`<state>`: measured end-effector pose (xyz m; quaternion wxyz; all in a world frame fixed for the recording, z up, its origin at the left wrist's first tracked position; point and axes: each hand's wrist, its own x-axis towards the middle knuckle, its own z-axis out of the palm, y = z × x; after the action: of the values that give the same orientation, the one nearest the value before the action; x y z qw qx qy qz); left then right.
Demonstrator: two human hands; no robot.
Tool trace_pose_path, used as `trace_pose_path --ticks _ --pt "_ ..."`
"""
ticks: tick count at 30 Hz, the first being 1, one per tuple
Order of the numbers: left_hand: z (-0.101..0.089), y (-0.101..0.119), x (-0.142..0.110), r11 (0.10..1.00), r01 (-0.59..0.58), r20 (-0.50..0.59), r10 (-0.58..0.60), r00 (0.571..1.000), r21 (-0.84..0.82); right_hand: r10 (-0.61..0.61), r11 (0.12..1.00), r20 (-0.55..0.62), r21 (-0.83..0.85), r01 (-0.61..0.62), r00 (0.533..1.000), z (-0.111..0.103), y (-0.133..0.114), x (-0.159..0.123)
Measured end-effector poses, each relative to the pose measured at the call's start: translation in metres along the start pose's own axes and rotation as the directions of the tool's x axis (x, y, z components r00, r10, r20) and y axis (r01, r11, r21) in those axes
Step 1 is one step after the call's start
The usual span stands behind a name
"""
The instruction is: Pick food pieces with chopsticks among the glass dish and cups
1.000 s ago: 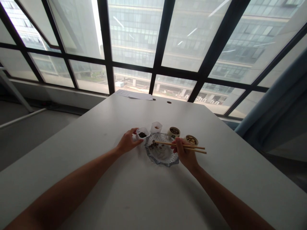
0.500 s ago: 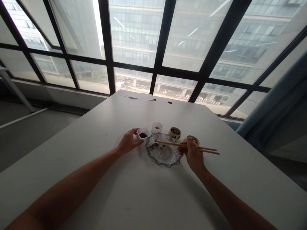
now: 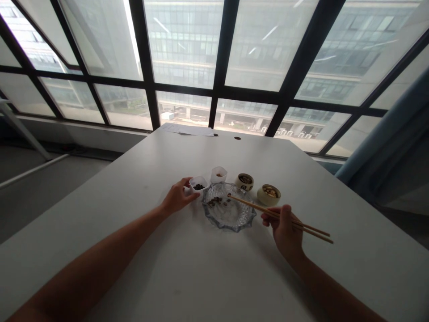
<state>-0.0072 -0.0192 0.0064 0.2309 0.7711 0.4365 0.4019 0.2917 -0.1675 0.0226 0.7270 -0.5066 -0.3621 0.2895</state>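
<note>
Right hand [image 3: 287, 233] has its grip closed round the chopsticks [image 3: 246, 202], pointing up-left over the glass dish [image 3: 231, 227] mid-frame. Left hand [image 3: 176, 197], pinching the white cup [image 3: 195, 180], sits nearer the dish's dark beans [image 3: 217, 200].

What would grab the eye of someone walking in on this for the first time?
Probably the tall, dark-framed windows beyond the table, with buildings outside. Nearer, a clear scalloped glass dish holds small dark pieces, and wooden chopsticks in the right hand reach over it. At its left, the left hand grips a small white cup.
</note>
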Motion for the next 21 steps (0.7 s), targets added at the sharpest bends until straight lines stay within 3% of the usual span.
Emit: trace_pose_path --ticks 9,11,13,16,21 --pt "-0.002 0.0 0.0 0.999 0.018 0.015 -0.019 1.0 0.036 0.116 0.991 -0.053 0.076 -0.112 0.992 0.003 0.004 0.004" --pt "-0.002 0.0 0.0 0.999 0.016 0.014 -0.017 1.0 0.036 0.055 0.998 -0.038 0.021 -0.054 0.998 0.004 -0.002 0.003" --pt "-0.002 0.001 0.0 0.999 0.014 0.016 -0.014 1.0 0.036 -0.084 0.993 0.022 -0.08 0.085 0.996 0.01 -0.012 0.002" --pt "-0.001 0.001 0.001 0.999 0.013 0.019 -0.014 1.0 0.036 -0.298 0.915 0.212 -0.214 0.342 0.931 0.03 -0.027 0.004" --pt "0.0 -0.001 0.001 1.0 0.003 0.006 -0.003 1.0 0.02 -0.433 0.764 0.512 -0.228 0.604 0.742 0.077 -0.028 0.014"
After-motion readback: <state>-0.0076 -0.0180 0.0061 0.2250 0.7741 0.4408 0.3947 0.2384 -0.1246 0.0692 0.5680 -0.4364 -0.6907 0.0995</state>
